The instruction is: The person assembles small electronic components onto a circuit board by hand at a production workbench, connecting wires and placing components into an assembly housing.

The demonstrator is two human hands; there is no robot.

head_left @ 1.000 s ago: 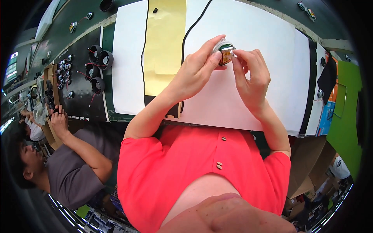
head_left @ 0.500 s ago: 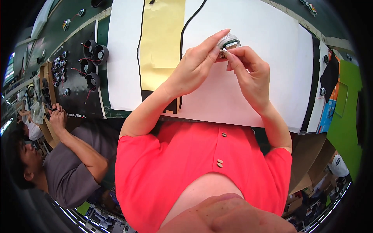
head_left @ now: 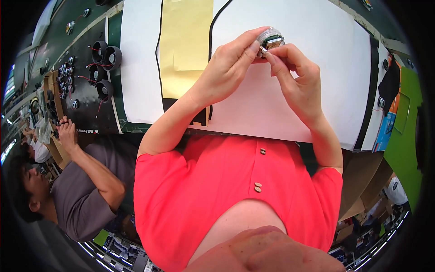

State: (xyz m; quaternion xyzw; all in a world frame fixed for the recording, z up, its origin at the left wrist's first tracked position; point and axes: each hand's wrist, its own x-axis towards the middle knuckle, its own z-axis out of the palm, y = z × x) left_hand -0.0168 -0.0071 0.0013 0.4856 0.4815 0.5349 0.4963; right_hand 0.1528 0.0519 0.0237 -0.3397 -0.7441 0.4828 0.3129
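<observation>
White sheet [head_left: 337,59] spans our workspace, probably guarding parts from scratches. Over it, our left hand [head_left: 233,63] grips a clear-rimmed round module [head_left: 273,41], steadying it, we judge, while our right hand [head_left: 299,72] pinches at its near edge, on what we cannot tell

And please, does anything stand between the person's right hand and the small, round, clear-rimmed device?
Nothing visible stands between them: the right hand is directly at the lower edge of the small, round, clear-rimmed device. The left hand holds its left side.
</observation>
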